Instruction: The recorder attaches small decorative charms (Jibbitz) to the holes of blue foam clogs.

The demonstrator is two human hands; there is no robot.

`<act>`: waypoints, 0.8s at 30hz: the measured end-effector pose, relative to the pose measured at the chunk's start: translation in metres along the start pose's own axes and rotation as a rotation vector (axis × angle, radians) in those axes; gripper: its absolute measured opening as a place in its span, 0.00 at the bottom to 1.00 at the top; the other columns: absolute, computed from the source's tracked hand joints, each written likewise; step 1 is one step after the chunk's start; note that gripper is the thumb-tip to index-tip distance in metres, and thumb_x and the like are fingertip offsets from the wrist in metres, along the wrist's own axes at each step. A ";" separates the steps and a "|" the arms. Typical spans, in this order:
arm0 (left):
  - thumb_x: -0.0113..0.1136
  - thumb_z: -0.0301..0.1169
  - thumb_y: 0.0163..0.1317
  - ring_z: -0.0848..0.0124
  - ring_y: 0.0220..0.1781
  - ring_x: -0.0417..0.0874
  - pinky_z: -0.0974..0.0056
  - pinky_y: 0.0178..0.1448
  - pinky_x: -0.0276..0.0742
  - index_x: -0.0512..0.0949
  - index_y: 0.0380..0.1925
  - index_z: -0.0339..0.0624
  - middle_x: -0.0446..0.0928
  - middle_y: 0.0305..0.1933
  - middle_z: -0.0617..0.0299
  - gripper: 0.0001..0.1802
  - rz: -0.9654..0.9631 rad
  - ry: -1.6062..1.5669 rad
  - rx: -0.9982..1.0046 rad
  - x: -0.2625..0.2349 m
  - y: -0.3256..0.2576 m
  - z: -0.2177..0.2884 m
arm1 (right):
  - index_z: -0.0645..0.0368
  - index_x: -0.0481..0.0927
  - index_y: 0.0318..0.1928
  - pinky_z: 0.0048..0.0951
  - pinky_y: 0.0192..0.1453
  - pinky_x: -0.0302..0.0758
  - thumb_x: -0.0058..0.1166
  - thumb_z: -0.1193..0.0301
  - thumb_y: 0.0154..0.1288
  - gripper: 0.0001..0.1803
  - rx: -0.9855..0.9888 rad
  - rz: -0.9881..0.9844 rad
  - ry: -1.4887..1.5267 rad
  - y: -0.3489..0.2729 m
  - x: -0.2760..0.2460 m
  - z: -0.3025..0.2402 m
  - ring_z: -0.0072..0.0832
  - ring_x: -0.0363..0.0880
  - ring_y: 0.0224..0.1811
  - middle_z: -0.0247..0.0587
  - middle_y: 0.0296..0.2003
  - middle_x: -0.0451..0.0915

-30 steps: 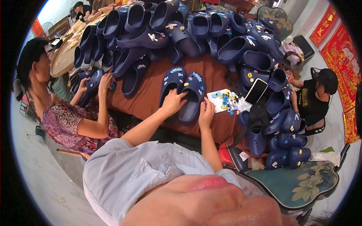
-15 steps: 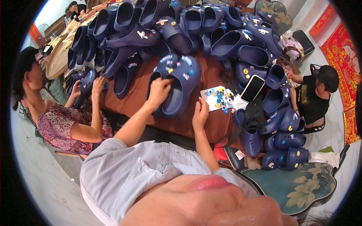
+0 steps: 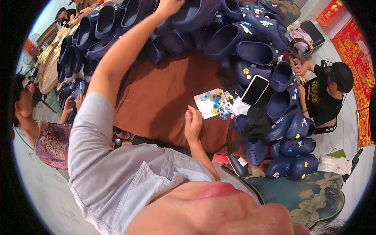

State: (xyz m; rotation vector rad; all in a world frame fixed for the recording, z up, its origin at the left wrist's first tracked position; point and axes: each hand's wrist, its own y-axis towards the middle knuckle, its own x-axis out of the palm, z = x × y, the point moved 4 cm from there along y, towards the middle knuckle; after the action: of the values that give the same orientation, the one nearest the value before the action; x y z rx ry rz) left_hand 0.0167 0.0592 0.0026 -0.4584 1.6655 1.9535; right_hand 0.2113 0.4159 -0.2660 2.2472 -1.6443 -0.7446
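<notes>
My left arm stretches far across the table, and my left hand [image 3: 170,7] is closed at the opening of a navy clog [image 3: 196,15] on the pile; the top edge of the picture cuts off part of the grip. My right hand [image 3: 193,124] rests low over the brown cloth [image 3: 156,102], its fingers loosely bent and apart, holding nothing I can see. Just beyond its fingertips lies a white card [image 3: 203,111] bearing small colourful shoe charms [image 3: 217,102].
More navy clogs [image 3: 256,53] are heaped along the far and right sides. A phone [image 3: 255,90] and a black cloth or bag [image 3: 260,121] lie right of the charms. One person [image 3: 55,141] works at the left with clogs, another [image 3: 325,92] sits at the right.
My left hand has carried the pair of navy clogs from mid-table forward to the far pile. My right hand has shifted slightly left and nearer. The person at left has leaned away.
</notes>
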 end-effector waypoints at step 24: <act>0.59 0.32 0.56 0.51 0.43 0.86 0.51 0.46 0.83 0.87 0.31 0.47 0.84 0.36 0.47 0.09 -0.479 0.644 -0.094 0.046 0.080 -0.174 | 0.64 0.80 0.49 0.38 0.48 0.74 0.52 0.75 0.70 0.11 0.240 -0.116 0.018 -0.005 -0.004 0.007 0.41 0.77 0.41 0.48 0.38 0.80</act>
State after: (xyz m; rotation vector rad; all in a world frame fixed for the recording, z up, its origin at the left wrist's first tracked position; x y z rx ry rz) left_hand -0.0811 -0.1111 0.0083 -1.4961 1.6032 1.6063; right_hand 0.2106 0.4214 -0.2734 2.5250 -1.6856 -0.5775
